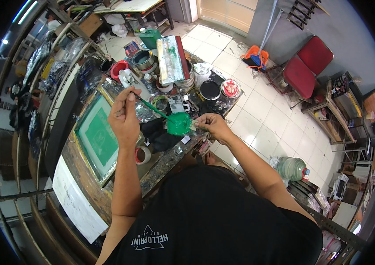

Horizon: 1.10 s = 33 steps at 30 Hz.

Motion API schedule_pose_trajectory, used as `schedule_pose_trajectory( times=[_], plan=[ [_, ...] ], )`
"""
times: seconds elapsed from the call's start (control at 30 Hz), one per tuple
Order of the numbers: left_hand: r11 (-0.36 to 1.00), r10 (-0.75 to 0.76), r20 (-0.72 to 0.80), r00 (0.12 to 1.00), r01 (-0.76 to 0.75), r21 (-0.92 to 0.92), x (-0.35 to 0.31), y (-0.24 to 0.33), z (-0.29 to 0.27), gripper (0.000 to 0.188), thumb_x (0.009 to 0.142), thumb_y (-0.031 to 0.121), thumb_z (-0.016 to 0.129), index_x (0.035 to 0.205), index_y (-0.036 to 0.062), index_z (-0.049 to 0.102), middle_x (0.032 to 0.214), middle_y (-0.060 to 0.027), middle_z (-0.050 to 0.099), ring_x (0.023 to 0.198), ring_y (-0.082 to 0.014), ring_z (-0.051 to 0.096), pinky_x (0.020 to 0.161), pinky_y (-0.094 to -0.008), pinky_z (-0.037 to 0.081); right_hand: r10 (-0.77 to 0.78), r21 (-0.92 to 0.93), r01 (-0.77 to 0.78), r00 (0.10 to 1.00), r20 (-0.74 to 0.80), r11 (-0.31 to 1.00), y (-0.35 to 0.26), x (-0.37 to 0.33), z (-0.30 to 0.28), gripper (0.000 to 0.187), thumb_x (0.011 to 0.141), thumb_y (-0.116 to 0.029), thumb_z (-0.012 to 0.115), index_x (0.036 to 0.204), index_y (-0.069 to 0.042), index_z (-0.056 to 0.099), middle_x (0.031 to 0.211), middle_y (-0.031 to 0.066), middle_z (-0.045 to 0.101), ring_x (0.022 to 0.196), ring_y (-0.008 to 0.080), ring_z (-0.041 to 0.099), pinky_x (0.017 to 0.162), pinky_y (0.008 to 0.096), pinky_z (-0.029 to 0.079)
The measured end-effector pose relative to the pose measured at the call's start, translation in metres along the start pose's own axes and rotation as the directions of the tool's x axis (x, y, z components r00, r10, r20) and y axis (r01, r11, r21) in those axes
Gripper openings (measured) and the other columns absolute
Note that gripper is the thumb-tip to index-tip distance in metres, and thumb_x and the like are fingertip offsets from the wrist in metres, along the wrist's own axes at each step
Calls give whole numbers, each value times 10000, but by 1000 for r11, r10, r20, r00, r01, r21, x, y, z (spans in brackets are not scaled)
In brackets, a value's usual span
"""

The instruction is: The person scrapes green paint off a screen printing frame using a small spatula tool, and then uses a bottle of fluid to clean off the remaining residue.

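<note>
My left hand (124,110) pinches the upper end of a thin stirring stick (153,108), which slants down to the right and is coated green along its lower part. The stick's lower end reaches into a small container of green ink (178,124). My right hand (214,126) grips that container by its right rim, fingers closed on a pale, stained edge. Both hands are above the cluttered workbench (156,164). Left of my left forearm lies a framed printing screen (100,132) with a green mesh and a paler rectangle in its middle.
Behind the container stand ink tins (143,59), a dark-lidded tub (209,90), a red-and-white tub (231,88) and a green jerrycan (150,39). A roll of tape (143,155) sits near the bench edge. A red chair (301,75) and a water bottle (290,168) stand at right.
</note>
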<state>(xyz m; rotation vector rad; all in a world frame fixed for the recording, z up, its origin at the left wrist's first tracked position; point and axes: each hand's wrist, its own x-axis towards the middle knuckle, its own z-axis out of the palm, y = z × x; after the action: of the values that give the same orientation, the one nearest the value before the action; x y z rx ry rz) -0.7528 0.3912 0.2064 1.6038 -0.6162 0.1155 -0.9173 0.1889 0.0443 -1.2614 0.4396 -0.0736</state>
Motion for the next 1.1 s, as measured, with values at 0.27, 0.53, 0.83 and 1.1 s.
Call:
schedule_pose_trajectory(
  times=[0.27, 0.53, 0.83, 1.1],
  plan=[
    [994, 23, 25, 999, -21, -105, 2, -9, 5, 212, 1034, 58, 593, 1204, -41, 673, 1070, -71, 720, 949, -108, 629, 866, -268, 508, 95, 106, -87, 993, -70, 991, 19, -3, -5, 100, 912, -39, 740, 981, 28, 710, 847, 65, 722, 639, 100, 636, 572, 255, 557],
    [989, 31, 41, 999, -25, -145, 5, -15, 4, 226, 1033, 60, 595, 1222, -45, 663, 1093, -104, 726, 993, -126, 648, 885, -275, 519, 350, 217, -318, 927, -132, 923, 19, -13, -10, 98, 954, -67, 682, 1021, -2, 712, 883, 52, 722, 693, 116, 646, 630, 251, 551],
    [994, 27, 31, 999, -24, -109, 5, -9, -2, 240, 1045, 62, 568, 1242, -44, 652, 1121, -114, 724, 1009, -127, 652, 910, -278, 517, 229, 506, -11, 900, -371, 863, 45, -42, -52, 112, 986, -44, 619, 1084, -18, 667, 922, 47, 702, 774, 132, 644, 720, 277, 556],
    [997, 55, -3, 998, -55, -58, 4, 5, 5, 229, 1040, 49, 572, 1227, -56, 652, 1106, -123, 727, 1016, -138, 660, 918, -287, 518, -38, 66, 88, 839, -543, 994, 61, -25, -63, 97, 930, -79, 711, 1008, -21, 707, 858, 63, 731, 713, 133, 670, 662, 269, 534]
  ],
)
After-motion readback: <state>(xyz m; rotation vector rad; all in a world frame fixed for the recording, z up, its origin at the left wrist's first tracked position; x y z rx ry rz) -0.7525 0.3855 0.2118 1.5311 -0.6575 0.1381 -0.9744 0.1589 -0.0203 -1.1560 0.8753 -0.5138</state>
